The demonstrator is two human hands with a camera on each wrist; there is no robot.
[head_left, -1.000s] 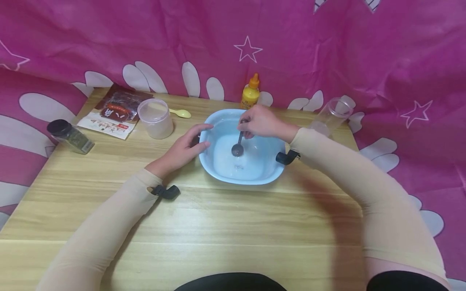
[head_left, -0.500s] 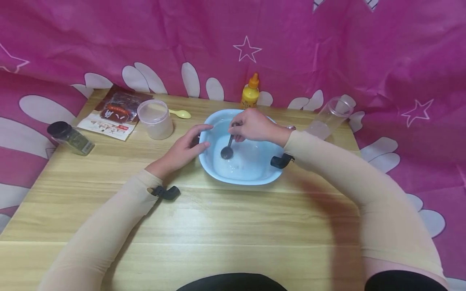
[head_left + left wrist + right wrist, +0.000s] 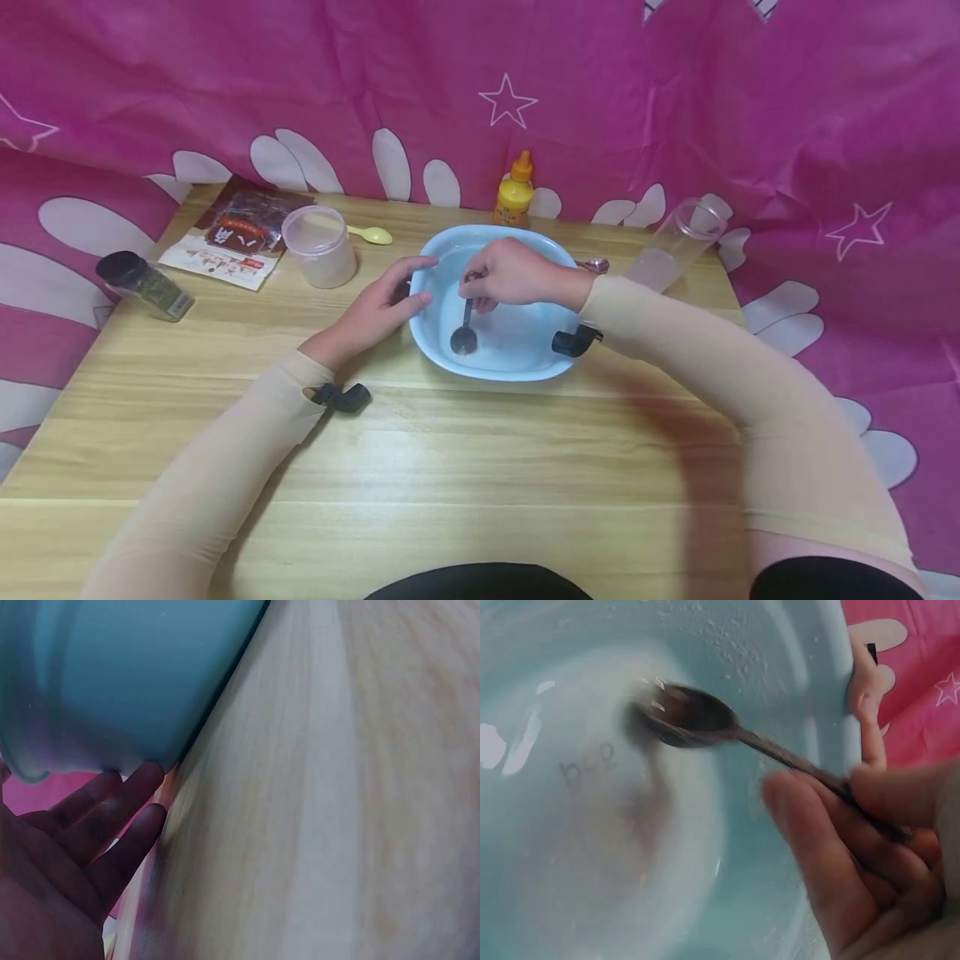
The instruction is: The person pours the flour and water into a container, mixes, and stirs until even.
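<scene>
A light-blue basin [image 3: 517, 367] with clear liquid in it stands on the table. My right hand [image 3: 513, 271] is over the basin and pinches the handle of a dark metal spoon [image 3: 463, 340] between thumb and fingers. In the right wrist view, the spoon's bowl [image 3: 694, 716] is at the liquid, with a dark reflection below it. My left hand [image 3: 375, 304] holds the basin's left side, thumb and forefinger over the rim. Seen from the left wrist, its other fingers [image 3: 124, 799] reach to the basin's outer wall.
Behind the basin stands a yellow squeeze bottle [image 3: 513, 196]. To the left are a clear plastic tub [image 3: 322, 250], a yellow spoon [image 3: 371, 235], a brown food pouch [image 3: 240, 233] and a dark-capped jar [image 3: 146, 287]. At right are a clear cylinder [image 3: 671, 250] and a shiny metal spoon end [image 3: 596, 266].
My right hand has moved left and toward me with the spoon, whose bowl is now nearer the basin's front left. The left hand stays on the rim.
</scene>
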